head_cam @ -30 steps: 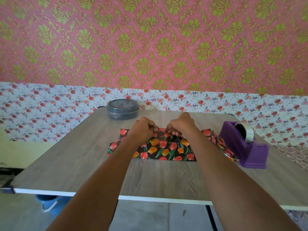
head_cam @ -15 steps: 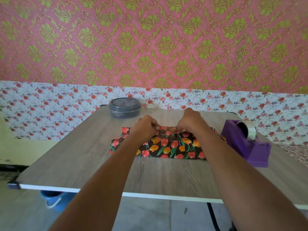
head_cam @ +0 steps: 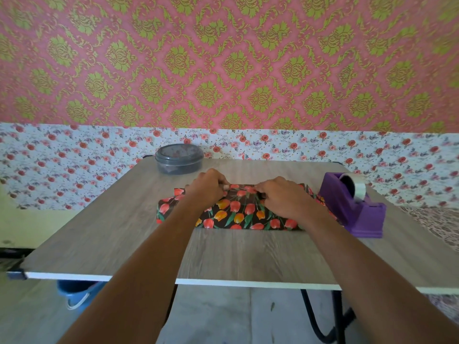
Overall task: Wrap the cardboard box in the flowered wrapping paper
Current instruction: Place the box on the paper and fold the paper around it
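Note:
The cardboard box lies flat mid-table, hidden under the flowered wrapping paper (head_cam: 238, 216), black with red and orange tulips. The paper covers its top and near side. My left hand (head_cam: 207, 187) rests on the top left part, fingers curled and pinching the paper's edge along the far side. My right hand (head_cam: 280, 197) lies on the top right part, its fingertips pinching the same paper edge. The two hands are a short gap apart. Loose paper sticks out at the right end.
A purple tape dispenser (head_cam: 352, 207) with a clear tape roll stands right beside the parcel's right end. A grey lidded round container (head_cam: 179, 158) sits at the table's far edge. The wooden table (head_cam: 111, 232) has a white front edge; a blue bucket (head_cam: 79, 294) stands below.
The hands have moved slightly apart along the far paper edge, the right one shifting right. The camera has tilted, so the parcel sits a little lower in view.

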`<state>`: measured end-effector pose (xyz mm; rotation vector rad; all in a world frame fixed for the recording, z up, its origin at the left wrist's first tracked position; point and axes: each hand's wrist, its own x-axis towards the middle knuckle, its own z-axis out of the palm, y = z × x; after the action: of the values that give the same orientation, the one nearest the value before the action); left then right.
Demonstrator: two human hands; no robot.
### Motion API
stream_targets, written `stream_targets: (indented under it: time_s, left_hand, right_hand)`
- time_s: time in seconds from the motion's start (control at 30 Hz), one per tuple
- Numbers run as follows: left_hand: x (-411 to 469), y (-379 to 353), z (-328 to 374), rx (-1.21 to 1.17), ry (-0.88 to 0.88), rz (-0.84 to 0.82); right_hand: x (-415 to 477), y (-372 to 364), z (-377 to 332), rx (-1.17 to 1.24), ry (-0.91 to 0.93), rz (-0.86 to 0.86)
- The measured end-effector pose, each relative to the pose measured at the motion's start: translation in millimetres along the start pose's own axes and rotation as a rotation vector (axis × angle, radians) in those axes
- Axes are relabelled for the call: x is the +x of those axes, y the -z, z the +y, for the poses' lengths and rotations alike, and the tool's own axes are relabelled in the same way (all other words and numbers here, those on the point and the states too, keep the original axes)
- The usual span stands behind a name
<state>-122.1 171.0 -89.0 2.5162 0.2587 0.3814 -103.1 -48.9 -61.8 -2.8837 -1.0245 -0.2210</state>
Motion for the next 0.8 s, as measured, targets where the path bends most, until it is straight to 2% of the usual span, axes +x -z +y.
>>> stream_targets:
  time_s: [0.07, 0.13, 0.23, 0.3, 0.33, 0.4, 0.47, 0.53, 0.6, 0.7, 0.8]
  left_hand:
    - [-2.4, 1.0, 2.6, 0.049, 0.011, -0.004]
    - [-5.7, 1.1, 6.0, 0.082, 0.005, 0.003]
    - [-10.8, 2.4, 10.3, 0.113, 0.005, 0.007]
    - [-13.7, 2.3, 13.5, 0.143, 0.011, 0.029]
    - [-15.1, 2.4, 14.2, 0.154, 0.008, 0.037]
    - [-17.0, 0.7, 16.3, 0.161, -0.002, 0.040]
    - [-18.9, -1.9, 19.3, 0.169, 0.001, 0.042]
    - [-20.0, -4.0, 21.8, 0.182, 0.002, 0.048]
    - [-20.9, -5.1, 23.6, 0.197, 0.009, 0.065]
    - [-20.4, -5.8, 24.6, 0.212, 0.020, 0.077]
    - [-18.9, -7.1, 23.6, 0.207, 0.028, 0.078]
  right_hand:
    - [-12.6, -0.7, 11.8, 0.215, -0.068, 0.132]
    - [-32.9, -0.9, 32.0, 0.382, -0.142, 0.352]
    - [-69.2, -4.8, 73.8, 0.391, -0.340, 0.688]
    - [-91.5, -7.5, 101.5, 0.326, -0.575, 0.809]
    - [-98.3, -8.1, 112.6, 0.303, -0.708, 0.806]
    - [-107.0, -10.4, 135.3, 0.338, -0.924, 0.640]
    - [-108.5, -11.0, 154.1, 0.445, -0.999, 0.416]
    - [-105.3, -10.4, 167.7, 0.519, -0.990, 0.279]
    - [-99.2, -6.8, 174.6, 0.595, -0.969, 0.263]
    - [-90.9, -3.1, 179.8, 0.787, -0.941, 0.335]
    - [-87.4, -6.0, 176.0, 0.778, -0.919, 0.431]
